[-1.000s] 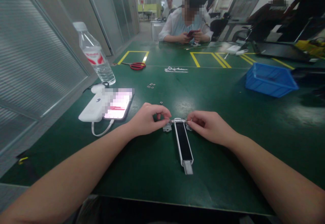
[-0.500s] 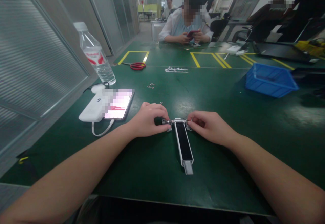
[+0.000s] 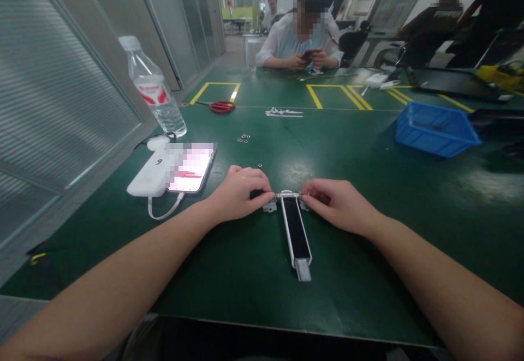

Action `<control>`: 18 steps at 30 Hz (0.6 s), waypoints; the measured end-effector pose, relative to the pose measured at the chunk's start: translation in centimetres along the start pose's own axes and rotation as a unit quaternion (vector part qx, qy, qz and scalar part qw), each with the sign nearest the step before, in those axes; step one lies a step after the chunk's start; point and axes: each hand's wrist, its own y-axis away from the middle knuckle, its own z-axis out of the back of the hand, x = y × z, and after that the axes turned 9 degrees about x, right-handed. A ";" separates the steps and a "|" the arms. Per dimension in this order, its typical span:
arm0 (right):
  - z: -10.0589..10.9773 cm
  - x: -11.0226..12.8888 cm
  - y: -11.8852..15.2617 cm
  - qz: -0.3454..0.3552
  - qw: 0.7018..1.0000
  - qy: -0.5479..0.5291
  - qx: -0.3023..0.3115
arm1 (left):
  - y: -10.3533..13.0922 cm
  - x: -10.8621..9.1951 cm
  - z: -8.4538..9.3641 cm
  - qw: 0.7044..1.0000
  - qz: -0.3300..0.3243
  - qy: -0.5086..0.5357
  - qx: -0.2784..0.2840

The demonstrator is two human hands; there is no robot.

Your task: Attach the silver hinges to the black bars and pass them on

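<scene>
Left bracket [image 3: 269, 207] swung down flat since the last frame. Strip [image 3: 297, 227] lies between the hands, long axis running toward the wearer; neither hand clearly nearer. Left hand [image 3: 241, 194]: finger and thumb together, clamped on left end of rod [image 3: 289, 195]. Right hand [image 3: 339, 205]: same pinch, right end.

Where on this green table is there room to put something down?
Bare tabletop shows between the right hand and blue bin, and between the black-and-white piece and the near edge. It's crowded left, with bottle, white power bank and phone, and where the left hand and right meet the metal crossbar.
</scene>
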 end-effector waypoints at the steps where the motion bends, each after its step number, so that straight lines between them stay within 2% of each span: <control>1: 0.0 0.0 0.0 0.002 1.000 -0.001 -0.001 | 0.0 0.0 0.0 1.000 -0.003 0.005 -0.005; 18: 0.1 0.1 0.0 -0.001 1.000 0.004 0.005 | 0.1 -0.2 -0.2 1.000 -0.006 -0.002 -0.027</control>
